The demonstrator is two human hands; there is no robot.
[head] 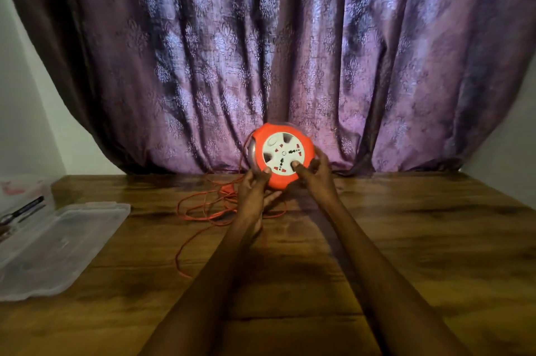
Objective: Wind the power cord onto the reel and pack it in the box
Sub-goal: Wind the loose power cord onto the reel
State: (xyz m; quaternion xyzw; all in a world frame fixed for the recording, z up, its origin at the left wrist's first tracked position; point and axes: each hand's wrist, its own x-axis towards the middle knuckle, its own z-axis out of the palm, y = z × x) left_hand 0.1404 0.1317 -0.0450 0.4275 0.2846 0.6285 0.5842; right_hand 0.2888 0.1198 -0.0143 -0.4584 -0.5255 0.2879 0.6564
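An orange cord reel (282,154) with a white socket face is held upright above the far middle of the wooden table (406,239), its face turned toward me. My left hand (255,187) grips its lower left rim. My right hand (314,171) holds the lower right edge, thumb pressed on the white face. The orange power cord (203,210) runs from the reel's left side and lies in loose loops on the table, trailing toward me.
A clear plastic box lid (58,242) lies at the table's left edge. Beside it stands a clear box (23,199) holding dark tools. A purple patterned curtain (261,51) hangs right behind the table.
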